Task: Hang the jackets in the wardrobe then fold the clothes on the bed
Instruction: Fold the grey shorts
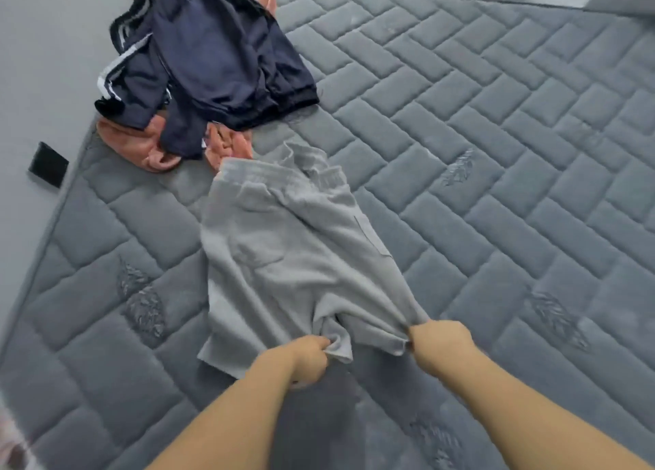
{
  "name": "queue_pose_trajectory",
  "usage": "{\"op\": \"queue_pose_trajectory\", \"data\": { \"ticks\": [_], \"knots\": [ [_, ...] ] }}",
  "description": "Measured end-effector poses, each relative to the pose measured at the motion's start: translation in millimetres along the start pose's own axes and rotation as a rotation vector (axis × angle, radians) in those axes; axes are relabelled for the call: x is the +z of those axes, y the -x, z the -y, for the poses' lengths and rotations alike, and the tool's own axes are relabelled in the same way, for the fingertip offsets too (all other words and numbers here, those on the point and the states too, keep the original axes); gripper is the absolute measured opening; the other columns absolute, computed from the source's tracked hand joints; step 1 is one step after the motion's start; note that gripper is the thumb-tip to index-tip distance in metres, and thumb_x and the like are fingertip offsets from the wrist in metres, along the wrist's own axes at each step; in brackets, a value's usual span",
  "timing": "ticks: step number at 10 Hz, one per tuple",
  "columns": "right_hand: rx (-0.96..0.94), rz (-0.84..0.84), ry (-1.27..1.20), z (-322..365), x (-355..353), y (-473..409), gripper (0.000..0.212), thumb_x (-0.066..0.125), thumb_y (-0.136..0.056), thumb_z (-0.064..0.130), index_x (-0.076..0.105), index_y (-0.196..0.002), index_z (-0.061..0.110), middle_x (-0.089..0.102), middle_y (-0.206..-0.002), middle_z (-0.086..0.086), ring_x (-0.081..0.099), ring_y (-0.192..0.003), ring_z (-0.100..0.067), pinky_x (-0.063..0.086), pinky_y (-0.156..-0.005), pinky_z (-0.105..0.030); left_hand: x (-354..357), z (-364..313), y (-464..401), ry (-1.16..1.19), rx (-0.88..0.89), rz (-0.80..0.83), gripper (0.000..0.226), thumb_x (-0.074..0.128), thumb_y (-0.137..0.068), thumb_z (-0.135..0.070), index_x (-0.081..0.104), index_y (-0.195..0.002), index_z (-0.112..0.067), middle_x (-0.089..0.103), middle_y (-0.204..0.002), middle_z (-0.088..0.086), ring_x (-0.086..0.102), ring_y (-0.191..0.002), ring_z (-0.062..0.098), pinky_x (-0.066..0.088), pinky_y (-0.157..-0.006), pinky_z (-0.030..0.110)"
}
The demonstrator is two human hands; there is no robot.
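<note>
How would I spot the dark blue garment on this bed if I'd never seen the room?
Start at the grey quilted mattress and look to its far corner by the wall. The navy track jacket lies crumpled there over an orange garment; only it has white stripes.

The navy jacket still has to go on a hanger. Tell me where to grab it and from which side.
Judging by its pose, grip the navy jacket at its near hem, coming from the bare mattress side. That edge lies flat and exposed, while the striped sleeve is bunched against the wall and its lower part drapes over the orange garment. Both hands are busy: left hand and right hand pinch the grey shorts.
</note>
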State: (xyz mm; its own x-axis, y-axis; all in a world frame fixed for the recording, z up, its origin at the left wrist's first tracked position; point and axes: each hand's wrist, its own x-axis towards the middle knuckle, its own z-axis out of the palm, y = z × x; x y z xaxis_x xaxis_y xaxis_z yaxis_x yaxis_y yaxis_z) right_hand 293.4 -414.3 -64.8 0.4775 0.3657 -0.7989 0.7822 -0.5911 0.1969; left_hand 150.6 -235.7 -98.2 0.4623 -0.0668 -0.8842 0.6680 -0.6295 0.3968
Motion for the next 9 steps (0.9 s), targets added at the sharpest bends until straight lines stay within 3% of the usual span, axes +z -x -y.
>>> {"op": "queue_pose_trajectory", "data": {
  "ticks": [1,2,3,4,5,6,7,8,9],
  "knots": [
    [0.03,0.488,0.092,-33,45,56,0.022,0.052,-0.09,0.018,0.062,-0.11,0.015,0.06,-0.111,-0.004,0.06,-0.104,-0.028,0.047,-0.079,-0.036,74,-60,23,-0.049,-0.095,0.485,0.047,0.045,-0.099,-0.019,0.039,-0.146,-0.013,0.049,-0.141,0.015,0.06,-0.104,0.034,0.048,-0.091,0.043],
    [0.113,0.666,-0.063,-54,64,65,0.043,0.058,-0.089,0.03,0.055,-0.127,0.011,0.056,-0.126,-0.009,0.055,-0.109,-0.031,0.045,-0.089,-0.037,80,-76,34,0.039,-0.237,0.655,0.044,0.053,-0.097,-0.033,0.051,-0.137,-0.014,0.057,-0.128,0.012,0.06,-0.102,0.03,0.049,-0.093,0.041],
    [0.082,0.31,-0.512,-62,50,39,0.053,0.05,-0.092,0.035,0.042,-0.141,0.017,0.047,-0.142,-0.012,0.051,-0.121,-0.031,0.043,-0.096,-0.035,37,-58,30,0.052,-0.18,-0.145,0.03,0.053,-0.091,-0.03,0.056,-0.117,-0.016,0.059,-0.126,0.014,0.056,-0.097,0.026,0.047,-0.082,0.033],
    [0.139,-0.206,-0.849,-61,23,-12,0.058,0.045,-0.091,0.024,0.028,-0.146,0.02,0.045,-0.141,-0.015,0.05,-0.121,-0.034,0.044,-0.095,-0.039,-21,-24,12,0.235,-0.207,-0.858,0.049,0.054,-0.088,-0.031,0.045,-0.133,-0.014,0.05,-0.135,0.016,0.046,-0.122,0.036,0.041,-0.099,0.041],
    [0.208,-0.26,-1.219,-50,-12,-67,0.069,0.042,-0.092,0.015,0.013,-0.154,0.02,0.053,-0.129,-0.015,0.056,-0.106,-0.033,0.048,-0.08,-0.035,-63,-9,-21,0.566,-0.201,-0.817,0.08,0.062,-0.086,-0.048,0.025,-0.151,-0.017,0.039,-0.149,0.016,0.04,-0.134,0.036,0.036,-0.109,0.045],
    [0.274,-0.209,-1.628,-39,-32,-105,0.033,0.052,-0.089,0.015,0.057,-0.119,0.004,0.062,-0.096,-0.016,0.061,-0.082,-0.03,0.049,-0.074,-0.036,-68,-17,-47,0.714,-0.034,-0.678,0.05,0.069,-0.085,-0.043,0.062,-0.12,-0.009,0.065,-0.121,0.015,0.062,-0.108,0.03,0.049,-0.092,0.04],
    [0.145,-0.019,-1.749,-21,-31,-97,0.008,0.062,-0.082,0.015,0.065,-0.088,0.011,0.068,-0.087,-0.017,0.067,-0.081,-0.032,0.052,-0.073,-0.04,-57,-21,-47,0.926,0.078,-0.645,0.025,0.068,-0.084,-0.017,0.068,-0.099,0.003,0.071,-0.1,0.024,0.068,-0.093,0.034,0.054,-0.086,0.048],
    [0.112,0.131,-1.579,-13,-21,-72,0.019,0.065,-0.08,0.007,0.066,-0.099,0.01,0.073,-0.093,-0.016,0.07,-0.082,-0.03,0.054,-0.066,-0.037,-47,-5,-18,1.078,0.137,-0.532,0.026,0.059,-0.087,-0.007,0.064,-0.109,0.006,0.069,-0.107,0.027,0.067,-0.099,0.039,0.051,-0.092,0.054],
    [0.158,0.077,-1.562,-20,-32,-30,0.023,0.064,-0.083,0.004,0.063,-0.106,0.005,0.069,-0.101,-0.02,0.066,-0.082,-0.029,0.052,-0.071,-0.036,-47,2,39,1.189,0.19,-0.425,0.026,0.054,-0.088,-0.003,0.068,-0.109,-0.005,0.069,-0.109,0.024,0.068,-0.095,0.034,0.052,-0.086,0.045]
  ]
}}
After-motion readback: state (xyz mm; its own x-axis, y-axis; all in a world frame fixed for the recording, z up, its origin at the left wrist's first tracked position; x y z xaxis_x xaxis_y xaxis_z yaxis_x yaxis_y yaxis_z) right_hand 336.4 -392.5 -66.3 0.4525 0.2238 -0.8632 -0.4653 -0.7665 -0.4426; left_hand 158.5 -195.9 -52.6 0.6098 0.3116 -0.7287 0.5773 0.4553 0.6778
